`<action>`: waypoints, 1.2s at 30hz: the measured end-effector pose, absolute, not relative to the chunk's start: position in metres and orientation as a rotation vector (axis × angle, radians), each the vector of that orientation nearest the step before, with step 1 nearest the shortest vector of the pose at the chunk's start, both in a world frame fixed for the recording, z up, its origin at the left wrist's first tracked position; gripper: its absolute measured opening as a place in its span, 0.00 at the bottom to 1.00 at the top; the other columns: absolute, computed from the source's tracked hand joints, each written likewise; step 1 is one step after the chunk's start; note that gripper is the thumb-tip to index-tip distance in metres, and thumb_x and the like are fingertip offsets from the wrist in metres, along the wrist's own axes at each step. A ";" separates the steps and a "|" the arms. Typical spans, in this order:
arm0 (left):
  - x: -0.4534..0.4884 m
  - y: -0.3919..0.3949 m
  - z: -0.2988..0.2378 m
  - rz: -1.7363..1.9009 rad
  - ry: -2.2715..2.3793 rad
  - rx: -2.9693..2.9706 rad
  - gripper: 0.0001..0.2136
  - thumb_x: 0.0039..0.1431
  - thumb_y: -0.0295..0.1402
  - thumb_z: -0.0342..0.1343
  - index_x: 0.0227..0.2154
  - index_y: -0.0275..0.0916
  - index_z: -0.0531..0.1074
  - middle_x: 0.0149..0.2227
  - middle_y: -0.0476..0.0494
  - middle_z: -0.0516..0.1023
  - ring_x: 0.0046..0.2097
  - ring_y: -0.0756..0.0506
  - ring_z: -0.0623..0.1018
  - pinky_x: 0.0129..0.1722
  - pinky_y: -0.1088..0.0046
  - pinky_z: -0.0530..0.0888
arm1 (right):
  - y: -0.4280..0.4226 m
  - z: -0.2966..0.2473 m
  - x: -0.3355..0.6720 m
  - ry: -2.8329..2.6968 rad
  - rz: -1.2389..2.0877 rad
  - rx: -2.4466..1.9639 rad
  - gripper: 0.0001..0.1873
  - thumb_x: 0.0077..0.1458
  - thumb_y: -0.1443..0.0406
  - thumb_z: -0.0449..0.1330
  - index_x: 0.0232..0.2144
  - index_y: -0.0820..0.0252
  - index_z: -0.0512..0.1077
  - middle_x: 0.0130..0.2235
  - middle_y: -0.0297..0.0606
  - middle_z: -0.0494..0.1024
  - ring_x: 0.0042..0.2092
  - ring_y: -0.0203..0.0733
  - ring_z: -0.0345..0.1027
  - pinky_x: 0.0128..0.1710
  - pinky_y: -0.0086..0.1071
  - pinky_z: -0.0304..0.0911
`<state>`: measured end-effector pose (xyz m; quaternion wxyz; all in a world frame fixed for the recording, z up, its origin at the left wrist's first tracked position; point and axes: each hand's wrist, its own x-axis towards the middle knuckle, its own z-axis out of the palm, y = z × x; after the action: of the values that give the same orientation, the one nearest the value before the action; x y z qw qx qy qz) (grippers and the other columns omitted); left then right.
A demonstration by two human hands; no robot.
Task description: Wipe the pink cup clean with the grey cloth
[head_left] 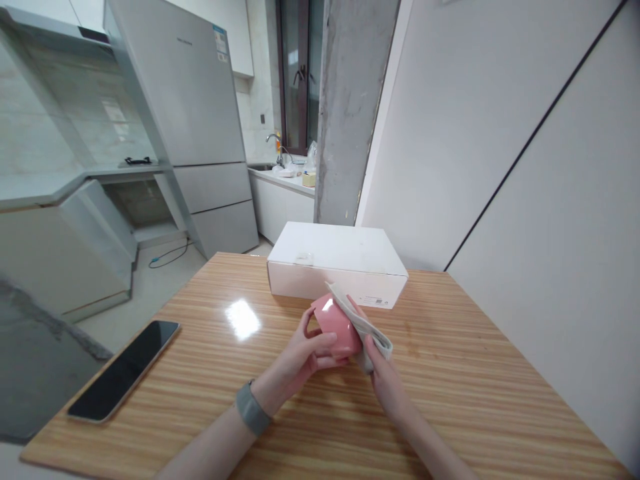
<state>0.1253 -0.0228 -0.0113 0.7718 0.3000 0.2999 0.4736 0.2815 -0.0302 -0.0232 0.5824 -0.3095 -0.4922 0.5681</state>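
Observation:
A small glossy pink container (336, 327) is tilted above the wooden table, in front of the white box. My left hand (313, 347) is closed around its left and lower side, with the thumb across the front. Against the container's right side lies a folded light grey cloth (364, 328). My right hand (383, 373) grips the cloth's lower end, thumb on top; its other fingers are mostly hidden behind the cloth. Part of the container's far rim shows beyond the cloth.
A white cardboard box (337, 250) stands at the back of the wooden table (200, 373). To the left lies a black-screened phone (125, 370). Beyond the table are a fridge (195, 100), a counter with a sink (260, 167), and a pale wall at right.

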 end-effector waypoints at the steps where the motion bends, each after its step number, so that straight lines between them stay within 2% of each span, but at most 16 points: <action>1: 0.126 -0.022 -0.013 1.015 0.649 0.632 0.39 0.50 0.32 0.67 0.61 0.49 0.50 0.48 0.38 0.77 0.38 0.41 0.82 0.42 0.59 0.77 | -0.031 -0.023 0.281 -1.152 1.322 -0.719 0.23 0.61 0.52 0.56 0.57 0.46 0.68 0.60 0.33 0.72 0.66 0.44 0.54 0.69 0.45 0.38; 3: 0.126 -0.020 -0.018 0.975 0.632 0.586 0.34 0.54 0.36 0.63 0.60 0.44 0.53 0.46 0.37 0.78 0.37 0.42 0.82 0.42 0.61 0.77 | -0.032 -0.021 0.279 -1.173 1.305 -0.715 0.24 0.60 0.51 0.56 0.57 0.46 0.68 0.59 0.34 0.73 0.67 0.44 0.53 0.68 0.45 0.40; 5: 0.124 -0.017 -0.020 0.908 0.612 0.523 0.28 0.58 0.42 0.59 0.57 0.36 0.60 0.42 0.35 0.80 0.36 0.42 0.82 0.40 0.64 0.77 | -0.033 -0.020 0.279 -1.206 1.283 -0.724 0.25 0.60 0.50 0.56 0.57 0.47 0.68 0.59 0.35 0.73 0.67 0.45 0.52 0.68 0.45 0.40; 7: 0.122 -0.015 -0.021 0.835 0.593 0.474 0.28 0.59 0.49 0.54 0.52 0.30 0.66 0.38 0.33 0.80 0.35 0.41 0.82 0.38 0.66 0.77 | -0.033 -0.019 0.279 -1.241 1.269 -0.736 0.25 0.59 0.50 0.56 0.57 0.48 0.68 0.60 0.35 0.72 0.67 0.45 0.51 0.68 0.45 0.40; 10: 0.119 -0.013 -0.017 0.781 0.586 0.463 0.32 0.58 0.56 0.50 0.51 0.31 0.68 0.36 0.34 0.81 0.35 0.39 0.82 0.36 0.63 0.77 | -0.035 -0.021 0.280 -1.282 1.250 -0.734 0.25 0.60 0.50 0.56 0.57 0.48 0.68 0.62 0.34 0.69 0.68 0.45 0.48 0.69 0.45 0.38; 13: 0.120 -0.012 -0.014 0.857 0.626 0.449 0.27 0.58 0.53 0.53 0.51 0.35 0.70 0.37 0.38 0.81 0.39 0.42 0.81 0.39 0.66 0.76 | -0.037 -0.023 0.280 -1.321 1.220 -0.738 0.23 0.61 0.51 0.55 0.56 0.49 0.70 0.63 0.33 0.67 0.69 0.45 0.45 0.69 0.44 0.38; 17: 0.122 -0.010 -0.014 1.020 0.674 0.490 0.24 0.57 0.49 0.58 0.50 0.37 0.72 0.43 0.40 0.79 0.46 0.44 0.78 0.45 0.73 0.73 | -0.037 -0.026 0.278 -1.289 1.264 -0.719 0.23 0.61 0.51 0.54 0.56 0.48 0.70 0.63 0.33 0.66 0.69 0.44 0.46 0.69 0.44 0.40; 21: 0.122 -0.013 -0.013 1.023 0.781 0.540 0.25 0.53 0.49 0.61 0.49 0.39 0.70 0.41 0.42 0.78 0.39 0.47 0.78 0.38 0.73 0.74 | -0.031 -0.029 0.277 -1.160 1.306 -0.722 0.23 0.59 0.50 0.57 0.55 0.47 0.71 0.60 0.34 0.72 0.66 0.46 0.54 0.67 0.45 0.45; 25: 0.123 -0.020 -0.005 1.060 0.775 0.654 0.27 0.53 0.46 0.62 0.53 0.47 0.61 0.43 0.46 0.75 0.35 0.48 0.78 0.35 0.71 0.76 | -0.027 -0.030 0.277 -1.046 1.327 -0.753 0.23 0.58 0.50 0.58 0.54 0.46 0.72 0.55 0.34 0.76 0.62 0.47 0.62 0.66 0.47 0.49; 27: 0.125 -0.023 -0.001 1.087 0.789 0.700 0.29 0.51 0.44 0.65 0.53 0.46 0.60 0.46 0.44 0.74 0.36 0.48 0.78 0.34 0.70 0.76 | -0.026 -0.030 0.278 -1.019 1.339 -0.767 0.22 0.58 0.50 0.59 0.53 0.46 0.72 0.54 0.34 0.77 0.61 0.48 0.64 0.66 0.47 0.50; 31: 0.128 -0.027 0.001 1.135 0.845 0.790 0.36 0.40 0.34 0.72 0.54 0.42 0.63 0.52 0.36 0.71 0.46 0.40 0.77 0.35 0.70 0.76 | -0.027 -0.031 0.279 -0.981 1.358 -0.791 0.23 0.58 0.51 0.59 0.54 0.48 0.72 0.52 0.34 0.79 0.61 0.48 0.64 0.66 0.49 0.50; 36: 0.128 -0.028 0.000 1.164 0.915 0.812 0.36 0.40 0.34 0.72 0.54 0.43 0.64 0.54 0.34 0.70 0.50 0.36 0.75 0.38 0.66 0.78 | -0.028 -0.033 0.279 -0.991 1.342 -0.776 0.22 0.58 0.51 0.59 0.53 0.46 0.72 0.53 0.34 0.78 0.61 0.48 0.64 0.66 0.48 0.51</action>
<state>0.1280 -0.0277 0.0005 0.6644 0.3593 0.4050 0.5151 0.2787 -0.0281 -0.0328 0.6058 -0.3357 -0.4286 0.5801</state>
